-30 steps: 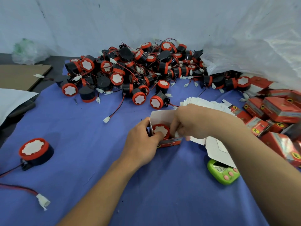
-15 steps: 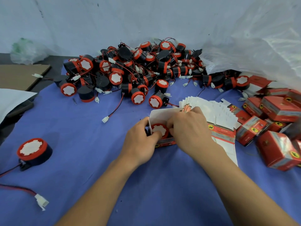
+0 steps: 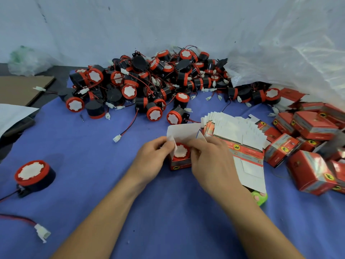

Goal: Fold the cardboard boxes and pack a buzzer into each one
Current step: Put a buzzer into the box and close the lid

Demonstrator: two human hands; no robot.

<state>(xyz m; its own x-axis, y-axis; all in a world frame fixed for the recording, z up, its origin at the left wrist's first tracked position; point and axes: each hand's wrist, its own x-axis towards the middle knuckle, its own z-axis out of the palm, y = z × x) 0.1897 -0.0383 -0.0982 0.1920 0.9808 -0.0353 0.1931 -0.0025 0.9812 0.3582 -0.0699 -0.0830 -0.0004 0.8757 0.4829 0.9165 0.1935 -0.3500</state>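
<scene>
Layout of the surface (image 3: 168,227). Centre: an open box (image 3: 180,164) stands upright with one buzzer (image 3: 181,151) inside it. The left hand (image 3: 153,159) holds its left flap and the right hand (image 3: 211,161) holds its right side. Behind: a pile of buzzers (image 3: 149,85). Just right of the open box: a fanned stack of flat boxes (image 3: 237,131), its near end overlying a small gadget (image 3: 260,198). Far right: a heap of folded boxes (image 3: 313,128), with a plastic bag (image 3: 289,53) behind and above. Near left: a lone buzzer (image 3: 32,174), well apart from the pile, with a wire connector (image 3: 43,233) in front of it. Far left: a cardboard sheet (image 3: 20,88).
</scene>
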